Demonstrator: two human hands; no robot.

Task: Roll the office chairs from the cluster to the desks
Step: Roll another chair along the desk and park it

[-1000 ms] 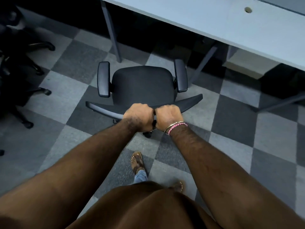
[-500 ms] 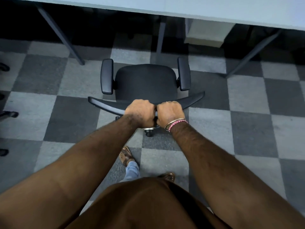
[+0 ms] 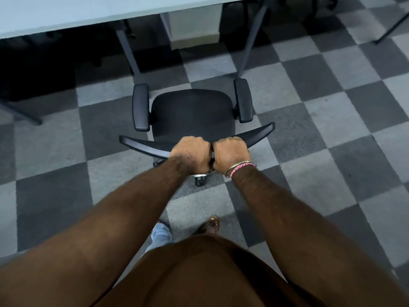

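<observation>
Pale grey, the surface (image 3: pixel 66 12) runs across the far side, well beyond both hands, on slanted metal legs (image 3: pixel 127 52) with deep shadow beneath it. Checkered carpet tiles in light and dark grey cover the floor (image 3: pixel 309 120). No brand, label or writing can be read anywhere.

Going left to right: the left hand (image 3: pixel 191 155) is curled round the top edge of the black office chair (image 3: pixel 192 114) backrest, and the right hand (image 3: pixel 230 155), just beside it with knuckles nearly touching, grips the same edge. A metal bangle and a pink thread band (image 3: pixel 241 169) sit on the right wrist. The chair's seat and two armrests lie just beyond the hands, facing the surface but not under it. One caster (image 3: pixel 199 180) shows just below the hands. A pale box-like unit (image 3: pixel 194 25) stands under the surface ahead of the chair.
</observation>
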